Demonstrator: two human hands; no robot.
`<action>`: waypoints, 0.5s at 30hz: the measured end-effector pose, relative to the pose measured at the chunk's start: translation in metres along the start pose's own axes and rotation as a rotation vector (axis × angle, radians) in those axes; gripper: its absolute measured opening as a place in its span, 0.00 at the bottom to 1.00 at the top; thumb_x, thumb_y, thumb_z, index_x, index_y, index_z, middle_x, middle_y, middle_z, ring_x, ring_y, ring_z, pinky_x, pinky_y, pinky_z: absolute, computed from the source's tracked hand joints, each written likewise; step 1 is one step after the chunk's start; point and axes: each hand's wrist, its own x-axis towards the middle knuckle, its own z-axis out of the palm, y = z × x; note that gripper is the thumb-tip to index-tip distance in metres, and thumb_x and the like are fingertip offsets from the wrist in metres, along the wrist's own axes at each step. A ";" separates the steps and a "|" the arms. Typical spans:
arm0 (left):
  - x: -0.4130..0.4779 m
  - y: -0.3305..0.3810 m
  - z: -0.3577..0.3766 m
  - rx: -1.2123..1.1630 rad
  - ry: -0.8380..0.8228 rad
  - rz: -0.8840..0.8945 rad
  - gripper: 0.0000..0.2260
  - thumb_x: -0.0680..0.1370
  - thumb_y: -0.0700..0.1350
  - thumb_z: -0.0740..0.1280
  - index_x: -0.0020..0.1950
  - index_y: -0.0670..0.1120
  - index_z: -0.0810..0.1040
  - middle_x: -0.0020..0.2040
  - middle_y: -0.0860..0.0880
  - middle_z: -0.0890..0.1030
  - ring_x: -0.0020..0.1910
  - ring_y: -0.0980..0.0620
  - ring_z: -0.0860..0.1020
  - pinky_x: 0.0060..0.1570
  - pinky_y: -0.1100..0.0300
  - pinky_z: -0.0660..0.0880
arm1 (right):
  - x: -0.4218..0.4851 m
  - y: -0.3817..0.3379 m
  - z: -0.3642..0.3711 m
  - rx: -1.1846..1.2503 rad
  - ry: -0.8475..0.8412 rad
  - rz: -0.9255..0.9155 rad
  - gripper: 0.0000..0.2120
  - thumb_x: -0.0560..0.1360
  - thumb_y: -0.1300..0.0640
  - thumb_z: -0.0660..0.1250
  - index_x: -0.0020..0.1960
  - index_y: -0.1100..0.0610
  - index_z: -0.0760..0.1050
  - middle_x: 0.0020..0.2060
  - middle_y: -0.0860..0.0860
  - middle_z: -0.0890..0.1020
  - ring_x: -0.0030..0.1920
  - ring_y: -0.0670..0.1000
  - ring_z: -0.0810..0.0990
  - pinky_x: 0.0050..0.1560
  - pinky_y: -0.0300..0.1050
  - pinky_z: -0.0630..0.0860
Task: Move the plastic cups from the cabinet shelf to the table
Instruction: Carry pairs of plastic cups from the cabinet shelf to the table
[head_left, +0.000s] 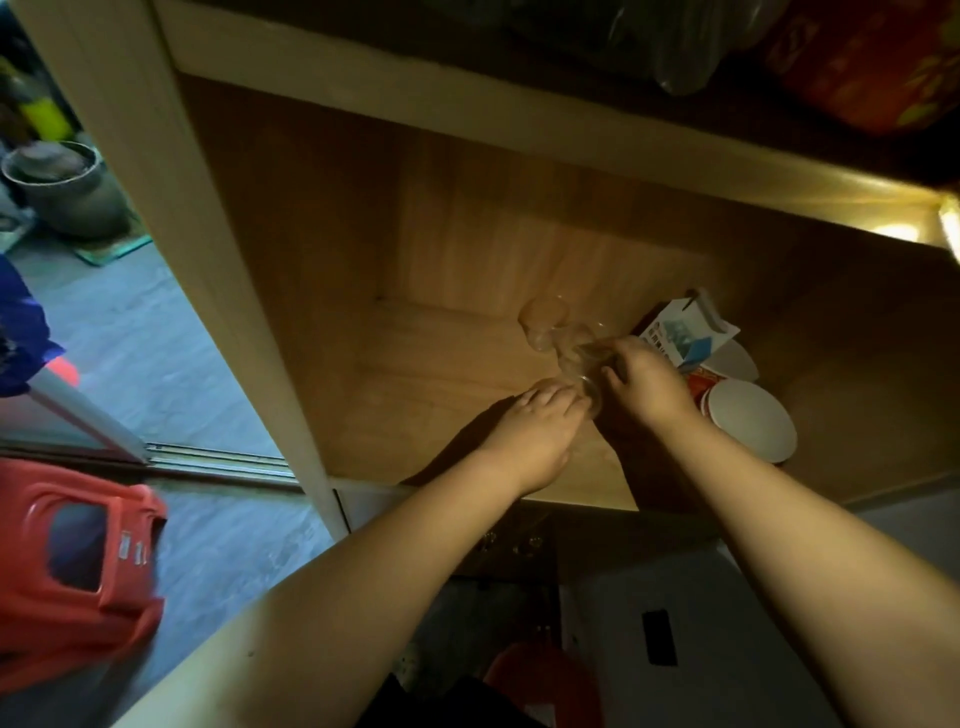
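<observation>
A: Both hands are inside the cabinet. The right hand (641, 382) has its fingers (613, 375) closed on the clear plastic cups (571, 343), which are on the wooden shelf (441, 332), near the middle. The left hand (530, 431) touches the nearest cup, but I cannot tell if its fingers are closed on it.

B: How to do this step well?

A: I think it is better to hold the cups low and gently (thin plastic bends easily), then lift straight and avoid the white bowl (748, 421) just beside.

B: Any writing?

A: The blue and white carton (685, 332) has print, too blurred to read.
</observation>
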 end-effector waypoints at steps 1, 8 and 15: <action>0.002 0.000 0.001 0.002 0.009 -0.006 0.25 0.76 0.39 0.62 0.72 0.43 0.61 0.73 0.42 0.63 0.73 0.45 0.58 0.72 0.51 0.54 | 0.001 -0.001 0.001 -0.005 0.007 -0.026 0.14 0.75 0.63 0.65 0.60 0.58 0.75 0.57 0.57 0.78 0.56 0.55 0.76 0.57 0.48 0.72; 0.008 0.000 0.005 0.011 0.121 0.008 0.18 0.74 0.35 0.65 0.64 0.44 0.71 0.61 0.42 0.76 0.62 0.44 0.71 0.59 0.50 0.70 | 0.006 -0.005 0.001 -0.083 -0.034 -0.078 0.12 0.74 0.59 0.66 0.57 0.59 0.77 0.54 0.58 0.80 0.53 0.58 0.78 0.54 0.52 0.74; 0.013 0.000 0.007 -0.033 0.160 0.011 0.15 0.73 0.34 0.65 0.59 0.43 0.75 0.56 0.42 0.78 0.57 0.43 0.74 0.54 0.51 0.72 | 0.004 -0.002 0.003 -0.117 -0.038 -0.048 0.10 0.74 0.60 0.66 0.55 0.60 0.78 0.52 0.60 0.81 0.53 0.59 0.78 0.54 0.53 0.73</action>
